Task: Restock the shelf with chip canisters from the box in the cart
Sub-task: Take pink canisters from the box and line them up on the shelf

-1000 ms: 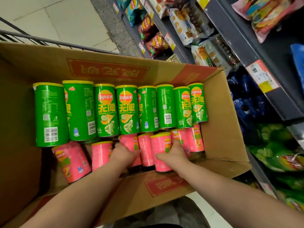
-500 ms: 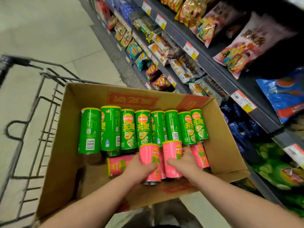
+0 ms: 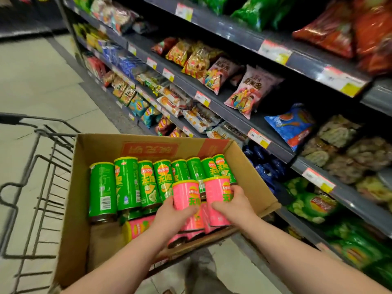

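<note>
The pink canisters (image 3: 215, 192) under the fingers (image 3: 235, 190) have a smooth printed wrap with a soft sheen and yellow plastic-looking rims; the green canisters (image 3: 146, 183) just beyond the fingertips look equally slick and faintly glossy; the box (image 3: 99, 149) around them is matt brown cardboard, rough at its cut edges. Left of the fingers the cart (image 3: 48, 164) is dark, dull-coated metal wire over a smooth pale tiled floor (image 3: 42, 81); right of them the shelf (image 3: 231, 118) is matt grey painted metal, bearing shiny crinkled plastic-film snack bags (image 3: 244, 92) and paper price tags (image 3: 202, 98).
</note>
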Action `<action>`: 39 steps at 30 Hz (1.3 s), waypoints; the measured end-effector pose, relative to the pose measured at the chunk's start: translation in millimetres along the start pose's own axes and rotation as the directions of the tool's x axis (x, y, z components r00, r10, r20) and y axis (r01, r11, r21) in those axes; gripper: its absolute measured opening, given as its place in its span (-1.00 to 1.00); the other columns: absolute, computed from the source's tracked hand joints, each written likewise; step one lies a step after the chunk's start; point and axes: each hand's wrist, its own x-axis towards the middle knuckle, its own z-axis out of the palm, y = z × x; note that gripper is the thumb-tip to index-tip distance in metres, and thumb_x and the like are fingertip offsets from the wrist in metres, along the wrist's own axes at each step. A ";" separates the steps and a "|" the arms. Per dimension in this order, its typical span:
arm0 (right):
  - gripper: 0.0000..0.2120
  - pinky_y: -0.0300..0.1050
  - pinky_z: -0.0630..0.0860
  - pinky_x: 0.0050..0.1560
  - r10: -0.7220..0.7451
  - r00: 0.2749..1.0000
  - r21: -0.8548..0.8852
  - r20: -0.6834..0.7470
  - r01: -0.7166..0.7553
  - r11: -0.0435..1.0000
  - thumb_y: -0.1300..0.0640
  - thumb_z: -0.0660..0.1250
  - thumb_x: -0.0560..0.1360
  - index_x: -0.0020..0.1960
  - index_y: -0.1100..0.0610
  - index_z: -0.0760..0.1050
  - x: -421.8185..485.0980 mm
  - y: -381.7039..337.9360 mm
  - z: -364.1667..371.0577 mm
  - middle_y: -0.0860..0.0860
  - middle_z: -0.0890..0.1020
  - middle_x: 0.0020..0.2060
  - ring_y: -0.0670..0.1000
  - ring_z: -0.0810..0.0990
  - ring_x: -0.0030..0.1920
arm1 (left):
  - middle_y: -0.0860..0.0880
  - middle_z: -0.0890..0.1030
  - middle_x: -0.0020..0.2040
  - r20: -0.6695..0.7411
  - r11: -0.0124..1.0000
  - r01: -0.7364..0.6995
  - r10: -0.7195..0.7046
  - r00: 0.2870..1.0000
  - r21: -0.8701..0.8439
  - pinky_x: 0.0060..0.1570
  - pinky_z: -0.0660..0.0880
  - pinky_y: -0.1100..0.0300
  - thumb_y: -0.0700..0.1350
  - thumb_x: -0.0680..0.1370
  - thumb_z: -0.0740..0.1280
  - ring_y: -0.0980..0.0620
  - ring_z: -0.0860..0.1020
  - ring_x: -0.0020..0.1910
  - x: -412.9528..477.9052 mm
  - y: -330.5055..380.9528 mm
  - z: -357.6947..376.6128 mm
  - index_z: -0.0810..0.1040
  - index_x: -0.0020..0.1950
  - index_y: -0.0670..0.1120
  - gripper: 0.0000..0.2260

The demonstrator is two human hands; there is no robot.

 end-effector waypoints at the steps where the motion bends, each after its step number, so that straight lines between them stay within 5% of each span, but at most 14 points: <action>1: -0.38 -0.21 0.38 -0.02 -0.003 1.000 0.012 -0.013 0.003 1.000 0.10 0.47 0.36 0.32 0.14 0.28 -6.7 1.0 -4.8 -0.01 0.46 0.00 -0.02 0.46 -0.05 | -0.06 0.63 0.03 0.015 1.000 -0.009 0.009 1.000 -0.005 0.08 0.56 -0.02 0.04 0.34 0.53 -0.03 0.63 -0.06 -2.2 1.6 2.4 0.44 0.16 -0.03 -0.52; 7: -0.38 -0.21 0.39 -0.24 0.036 0.995 0.097 -0.094 -0.027 0.995 0.11 0.48 0.36 0.33 0.14 0.27 -39.2 20.8 -26.4 -0.04 0.43 -0.06 -0.05 0.45 -0.10 | -0.04 0.63 -0.01 0.073 0.997 -0.072 0.072 0.995 -0.007 0.04 0.57 0.00 0.04 0.32 0.54 -0.02 0.63 -0.08 -18.8 10.4 19.7 0.45 0.21 -0.07 -0.47; 15: -0.45 -0.12 0.46 -0.03 0.100 0.976 0.191 -0.195 -0.063 0.980 0.13 0.46 0.35 0.23 0.04 0.26 -83.1 61.7 -57.6 -0.06 0.42 -0.10 -0.03 0.48 -0.08 | -0.02 0.64 0.01 0.152 0.981 -0.183 0.172 0.973 0.061 0.10 0.55 -0.03 0.25 0.03 0.45 -0.01 0.63 -0.06 -44.7 16.0 64.3 0.45 0.15 0.03 -0.26; 19: -0.55 -0.15 0.43 -0.06 0.120 0.957 0.270 -0.263 -0.046 0.962 0.17 0.44 0.37 0.09 0.01 0.22 -118.8 97.4 -84.4 -0.09 0.44 -0.16 -0.06 0.49 -0.14 | -0.04 0.62 0.02 0.226 0.971 -0.233 0.216 0.950 0.053 0.08 0.54 0.05 0.13 0.16 0.48 0.00 0.61 -0.04 -73.9 12.5 105.2 0.43 0.17 -0.01 -0.38; 30: -0.48 -0.20 0.40 -0.04 0.339 0.821 0.479 -0.459 -0.093 0.873 0.19 0.48 0.36 0.23 0.08 0.32 -278.5 263.5 -157.9 -0.02 0.51 -0.03 -0.03 0.52 -0.06 | 0.04 0.60 -0.02 0.518 0.915 -0.371 0.241 0.821 0.162 0.10 0.52 0.08 0.08 0.31 0.53 0.03 0.60 -0.02 -217.9 -27.6 262.6 0.40 0.08 0.07 -0.55; 39: -0.45 -0.09 0.53 0.01 0.453 0.706 0.606 -0.545 -0.043 0.795 0.17 0.46 0.37 0.27 0.06 0.30 -393.4 364.8 -200.3 -0.07 0.54 -0.05 -0.06 0.58 -0.06 | 0.07 0.60 -0.05 0.699 0.869 -0.473 0.248 0.670 0.145 -0.24 0.48 0.29 0.00 0.40 0.49 0.13 0.59 -0.10 -324.8 -52.8 363.6 0.43 0.17 0.01 -0.58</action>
